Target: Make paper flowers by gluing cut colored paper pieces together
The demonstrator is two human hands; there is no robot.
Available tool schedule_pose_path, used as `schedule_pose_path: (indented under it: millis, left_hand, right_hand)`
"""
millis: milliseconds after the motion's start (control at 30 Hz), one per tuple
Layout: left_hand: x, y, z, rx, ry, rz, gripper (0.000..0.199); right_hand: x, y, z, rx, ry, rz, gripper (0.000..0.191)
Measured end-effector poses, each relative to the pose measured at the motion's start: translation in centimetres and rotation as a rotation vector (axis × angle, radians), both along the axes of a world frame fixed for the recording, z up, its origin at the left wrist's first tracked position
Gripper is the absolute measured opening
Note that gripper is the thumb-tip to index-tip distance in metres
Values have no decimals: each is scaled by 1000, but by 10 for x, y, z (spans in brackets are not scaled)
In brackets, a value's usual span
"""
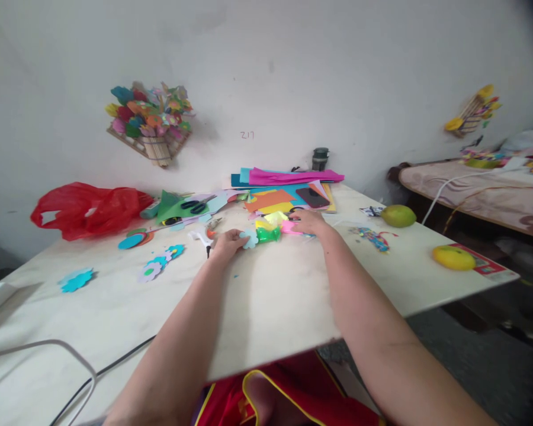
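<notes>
Between the fingertips of my left hand [228, 245] is a pale blue flower-shaped cutout [250, 239], held just above the table. Just right of it lie a shiny green packet [267, 235] and crumpled yellow pieces [275, 219]. My right hand [310, 222] reaches into the small pile there, its fingertips at a pink piece [289, 227]. A dark scissors-like loop [296, 209] shows right behind those fingers; whether they grip anything is too blurred to tell. Beside my left hand lie a white glue gun [199, 237] and orange-handled pliers [212, 228].
Black-handled scissors [194, 206] lie on paper scraps near a red plastic bag [91, 208]. Flower cutouts [157, 264] are at the left. A phone [312, 197] rests on coloured sheets [270, 200] behind my hands. Two mangoes [398, 216] sit right. Cables [111, 368] cross the left front.
</notes>
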State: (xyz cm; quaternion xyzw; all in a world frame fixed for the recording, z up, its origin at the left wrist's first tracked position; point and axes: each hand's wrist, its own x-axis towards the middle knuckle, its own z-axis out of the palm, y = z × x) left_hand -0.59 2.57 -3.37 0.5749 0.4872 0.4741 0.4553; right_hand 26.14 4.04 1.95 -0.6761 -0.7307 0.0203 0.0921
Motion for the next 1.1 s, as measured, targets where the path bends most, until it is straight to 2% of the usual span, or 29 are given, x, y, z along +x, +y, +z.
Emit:
schedule_pose_path:
  millis: [200,400,533,600,700,800,867,933,1000,1100]
  left_hand:
    - [3,-1,2,48,163,3,30]
    - [1,7,-6,75,237,55,19]
    - [3,6,-7,141,284,106,17]
    - [5,2,-4,199,432,151,24]
    - [12,-9,5,247,760,197,35]
    - [19,-19,14,332,916,274,34]
    - [24,-24,18,408,866,331,29]
    - [28,-25,20,429,733,336,27]
    - [32,-25,19,382,523,290,32]
    - [34,-22,15,244,203,155,44]
  right_hand:
    - [-6,5,-11,-31,-110,50,58]
    - [-6,12,-21,47,-95,69,57]
    - [-5,12,-23,133,-23,17,59]
    - [-4,11,-22,198,21,-39,56]
    - [-5,10,-19,314,119,-86,53]
    - [-13,11,-17,396,275,1,56]
    - [-22,11,-18,429,394,104,59]
    - [-33,10,-20,440,502,223,63]
    - [-46,7,-22,410,585,352,66]
    - [-63,-1,-23,321,673,501,70]
